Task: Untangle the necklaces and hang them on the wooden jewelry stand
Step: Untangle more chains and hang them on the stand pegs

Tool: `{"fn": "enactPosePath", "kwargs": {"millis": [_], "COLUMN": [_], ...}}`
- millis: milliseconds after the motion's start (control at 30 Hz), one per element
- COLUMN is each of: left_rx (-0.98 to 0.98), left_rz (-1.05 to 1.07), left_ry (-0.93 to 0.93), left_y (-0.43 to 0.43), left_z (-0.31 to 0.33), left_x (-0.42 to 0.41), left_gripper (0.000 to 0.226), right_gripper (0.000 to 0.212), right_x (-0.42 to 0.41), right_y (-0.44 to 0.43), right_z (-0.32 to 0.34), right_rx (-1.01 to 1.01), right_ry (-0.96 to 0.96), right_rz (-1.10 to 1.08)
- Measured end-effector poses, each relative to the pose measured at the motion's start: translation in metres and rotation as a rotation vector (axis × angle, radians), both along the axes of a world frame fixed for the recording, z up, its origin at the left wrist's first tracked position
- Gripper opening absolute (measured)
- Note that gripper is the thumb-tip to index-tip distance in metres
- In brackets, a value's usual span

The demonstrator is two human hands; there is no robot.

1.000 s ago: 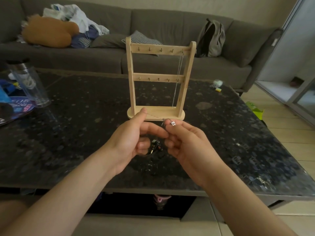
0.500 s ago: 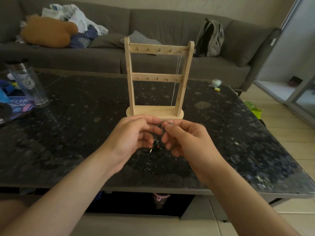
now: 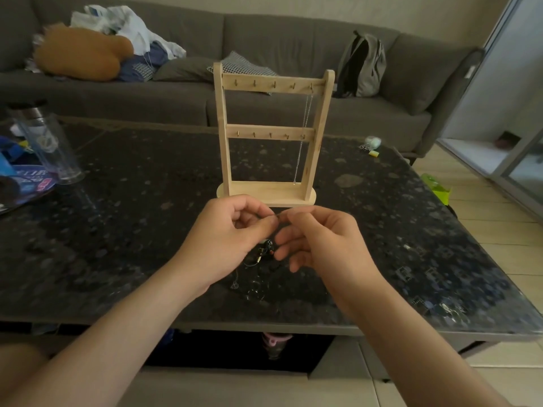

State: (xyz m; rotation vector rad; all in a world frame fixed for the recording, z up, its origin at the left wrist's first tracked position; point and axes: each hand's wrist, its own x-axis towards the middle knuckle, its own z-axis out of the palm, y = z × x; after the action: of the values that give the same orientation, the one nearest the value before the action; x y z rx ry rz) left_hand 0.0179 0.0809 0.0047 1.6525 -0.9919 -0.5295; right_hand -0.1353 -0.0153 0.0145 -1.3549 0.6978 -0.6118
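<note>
Chain [image 3: 278, 216]: pinched in narrow grip by your left hand [image 3: 235, 233] and right hand [image 3: 321, 245]. Tangle [image 3: 264, 254] on counter [image 3: 141, 230] beneath; stand [image 3: 219, 127] holds one necklace [image 3: 305, 121].

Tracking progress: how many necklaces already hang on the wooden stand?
1. A thin chain hangs from the rightmost top peg of the stand, ending just above the base. The rest form a tangle pinched by the left hand and right hand; strands there may be hidden.
</note>
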Motion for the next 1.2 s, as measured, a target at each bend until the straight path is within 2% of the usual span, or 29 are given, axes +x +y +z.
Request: {"fn": "enactPosePath", "kwargs": {"millis": [367,533,667,800,967,1200], "left_rx": [-0.026,-0.078,-0.110,-0.138,-0.161,-0.130], "left_rz": [0.113,0.049,0.022,0.044,0.090,0.136], "left_ry": [-0.139,-0.201,-0.257,-0.386,-0.514,-0.602], "left_y": [-0.001,-0.002,-0.001,0.000,0.002,0.007], "left_z": [-0.008,-0.012,-0.012,-0.012,-0.007,-0.001], "left_x": [0.005,0.006,0.006,0.003,0.000,-0.005], "left_gripper": [0.012,0.001,0.008,0.009,0.017,0.036], "right_gripper": [0.016,0.016,0.007,0.019,0.013,0.011], "right_x": [0.001,-0.001,-0.003,-0.004,-0.004,-0.004], "right_y": [-0.006,-0.003,-0.002,-0.001,0.001,-0.001], "right_z": [-0.002,-0.005,-0.003,0.002,0.001,0.002], "right_rx": [0.036,-0.090,-0.174,-0.129,-0.117,-0.026], "right_ry": [-0.063,0.023,0.039,0.049,0.112,0.024], "right_rz": [-0.065,-0.038,-0.028,0.035,0.072,-0.046]}}
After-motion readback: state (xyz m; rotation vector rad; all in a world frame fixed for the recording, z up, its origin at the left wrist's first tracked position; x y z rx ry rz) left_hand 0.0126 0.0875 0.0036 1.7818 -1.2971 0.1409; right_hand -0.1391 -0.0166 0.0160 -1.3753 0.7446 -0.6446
